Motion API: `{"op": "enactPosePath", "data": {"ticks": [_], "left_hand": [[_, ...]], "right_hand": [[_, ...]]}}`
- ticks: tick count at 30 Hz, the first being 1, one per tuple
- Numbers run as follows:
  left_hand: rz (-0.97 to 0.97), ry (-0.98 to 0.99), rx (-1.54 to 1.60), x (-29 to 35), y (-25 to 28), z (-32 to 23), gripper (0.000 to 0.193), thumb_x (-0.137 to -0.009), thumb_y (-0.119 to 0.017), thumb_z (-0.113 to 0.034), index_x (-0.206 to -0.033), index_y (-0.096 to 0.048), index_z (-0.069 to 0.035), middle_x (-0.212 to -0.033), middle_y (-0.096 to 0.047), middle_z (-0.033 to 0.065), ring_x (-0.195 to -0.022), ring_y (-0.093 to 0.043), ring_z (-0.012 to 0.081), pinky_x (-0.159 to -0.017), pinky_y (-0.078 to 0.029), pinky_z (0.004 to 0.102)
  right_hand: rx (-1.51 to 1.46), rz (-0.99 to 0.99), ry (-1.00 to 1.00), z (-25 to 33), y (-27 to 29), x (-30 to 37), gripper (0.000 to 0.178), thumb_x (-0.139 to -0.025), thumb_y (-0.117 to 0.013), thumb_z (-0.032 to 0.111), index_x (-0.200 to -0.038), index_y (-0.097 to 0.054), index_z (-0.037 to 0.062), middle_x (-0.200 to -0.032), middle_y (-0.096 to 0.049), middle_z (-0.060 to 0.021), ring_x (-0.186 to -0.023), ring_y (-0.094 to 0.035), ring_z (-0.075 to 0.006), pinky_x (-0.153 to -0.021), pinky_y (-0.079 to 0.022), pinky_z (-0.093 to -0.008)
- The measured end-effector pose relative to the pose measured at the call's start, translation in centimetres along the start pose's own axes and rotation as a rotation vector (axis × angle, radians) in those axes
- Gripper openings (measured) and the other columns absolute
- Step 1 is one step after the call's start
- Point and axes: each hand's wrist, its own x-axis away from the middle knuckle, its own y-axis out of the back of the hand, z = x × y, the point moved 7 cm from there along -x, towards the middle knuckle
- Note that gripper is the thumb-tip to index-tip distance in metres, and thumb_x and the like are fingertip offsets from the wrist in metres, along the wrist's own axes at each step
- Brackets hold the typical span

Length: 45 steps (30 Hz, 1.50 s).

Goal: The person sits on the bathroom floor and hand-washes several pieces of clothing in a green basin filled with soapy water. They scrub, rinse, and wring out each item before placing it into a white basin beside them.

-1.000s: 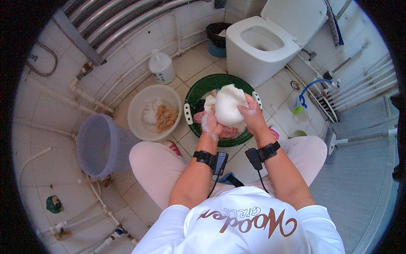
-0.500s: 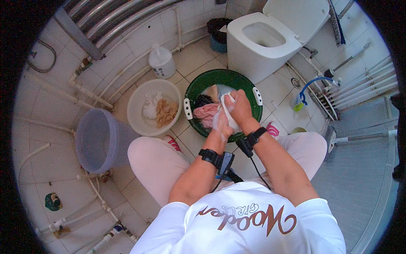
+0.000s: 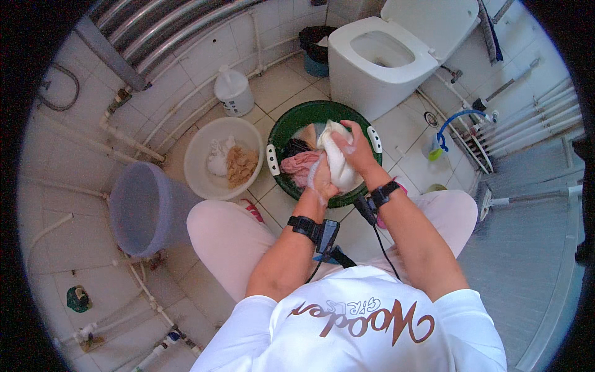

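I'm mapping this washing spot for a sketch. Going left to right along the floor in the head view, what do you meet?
Grey bucket → cream basin holding wet laundry → green basin, where both hands grip a white cloth → blue hose.

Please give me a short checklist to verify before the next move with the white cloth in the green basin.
1. Left hand grip on white cloth: ok.
2. Right hand grip on it: ok.
3. Cloth over round green plastic basin, not the floor: ok.
4. Pink garment inside basin: ok.
5. Round white plastic bowl beside basin, apart from hands: ok.
6. Water level in basin: cannot tell.
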Motion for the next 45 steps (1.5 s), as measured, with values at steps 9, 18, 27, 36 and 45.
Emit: {"op": "enactPosePath", "data": {"ticks": [9, 18, 27, 36, 45], "left_hand": [[0.104, 0.11, -0.128, 0.1, 2.5, 0.0, 0.045, -0.095, -0.045, -0.047, -0.123, -0.056, -0.013, -0.117, -0.064, 0.0081, -0.098, -0.066, 0.0255, -0.086, -0.054, 0.0452], [0.007, -0.049, -0.09, 0.8, 1.3, -1.9, 0.038, -0.095, -0.05, -0.038, -0.118, -0.058, -0.009, -0.113, -0.065, 0.0086, -0.099, -0.065, 0.0231, -0.088, -0.052, 0.0409], [-0.349, 0.055, -0.087, 3.9, 1.3, -0.7, 0.051, -0.093, -0.049, -0.049, -0.123, -0.056, -0.009, -0.115, -0.063, 0.0103, -0.106, -0.059, 0.0265, -0.09, -0.049, 0.0457], [0.478, 0.029, 0.258, 0.4, 0.3, -0.9, 0.045, -0.094, -0.05, -0.045, -0.125, -0.054, -0.012, -0.12, -0.061, 0.0105, -0.111, -0.059, 0.0284, -0.097, -0.047, 0.046], [-0.006, -0.259, -0.026, -0.8, 1.5, 0.9, 0.039, -0.096, -0.049, -0.035, -0.124, -0.053, -0.008, -0.126, -0.057, 0.0124, -0.116, -0.056, 0.0271, -0.101, -0.045, 0.042]], "right_hand": [[-0.633, 0.55, -0.361, 1.1, -2.2, 4.5, 0.053, -0.092, -0.06, 0.043, -0.129, -0.054, 0.0059, -0.114, -0.063, -0.0075, -0.095, -0.061, -0.0155, -0.079, -0.05, -0.0299], [-0.297, 0.085, -0.061, 0.8, 1.6, 1.7, 0.028, -0.092, -0.063, 0.027, -0.105, -0.061, 0.0029, -0.096, -0.065, -0.006, -0.081, -0.061, -0.0134, -0.071, -0.05, -0.0268], [-1.049, -0.18, -0.265, -1.9, 2.4, 0.4, 0.023, -0.094, -0.053, 0.011, -0.113, -0.057, -0.0009, -0.106, -0.064, -0.0119, -0.096, -0.061, -0.0203, -0.082, -0.052, -0.0351], [0.002, -0.034, 0.244, 6.1, 0.5, 9.4, 0.03, -0.086, -0.06, 0.028, -0.096, -0.064, 0.0001, -0.089, -0.066, -0.0209, -0.083, -0.064, -0.0336, -0.076, -0.05, -0.0413], [0.192, -0.352, 0.097, 5.6, 1.9, 4.5, 0.03, -0.09, -0.059, 0.03, -0.077, -0.059, 0.0034, -0.084, -0.064, -0.0228, -0.072, -0.061, -0.0409, -0.065, -0.049, -0.0464]]}}
